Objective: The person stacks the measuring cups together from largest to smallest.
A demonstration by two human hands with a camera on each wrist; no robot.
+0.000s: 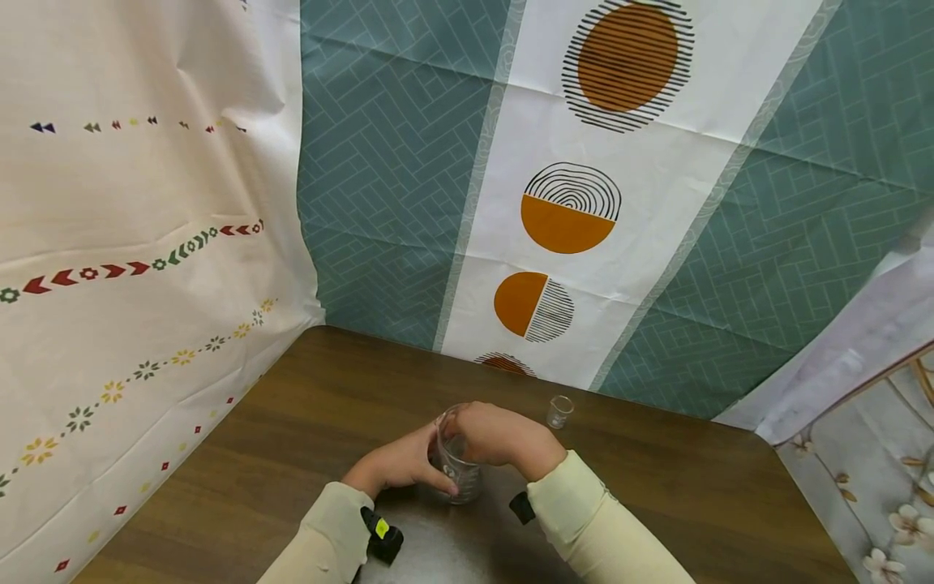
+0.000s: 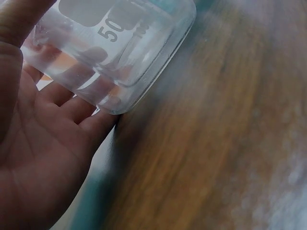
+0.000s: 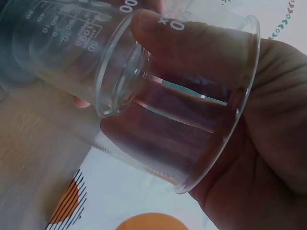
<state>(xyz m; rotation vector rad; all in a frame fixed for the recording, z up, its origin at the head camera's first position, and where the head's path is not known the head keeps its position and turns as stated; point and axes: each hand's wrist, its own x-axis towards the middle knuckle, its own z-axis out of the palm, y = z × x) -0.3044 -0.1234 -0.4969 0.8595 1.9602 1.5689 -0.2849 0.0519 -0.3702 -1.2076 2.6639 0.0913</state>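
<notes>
A large clear glass beaker [image 1: 467,485] stands at the front middle of the wooden table. My left hand [image 1: 409,461] holds it around the lower side, thumb across the front and fingers behind, as the left wrist view also shows. A smaller clear beaker [image 3: 62,48] with printed graduations sits nested inside it. My right hand [image 1: 503,434] reaches over the large beaker's rim from the right. Seen through the glass, its thumb and fingers lie within the mouth, with the fingertips right at the smaller beaker's rim.
A tiny glass beaker [image 1: 560,411] stands farther back on the table [image 1: 657,478], right of the hands. Patterned cloth [image 1: 394,178] hangs behind the table. More cloth hangs along the left and right sides.
</notes>
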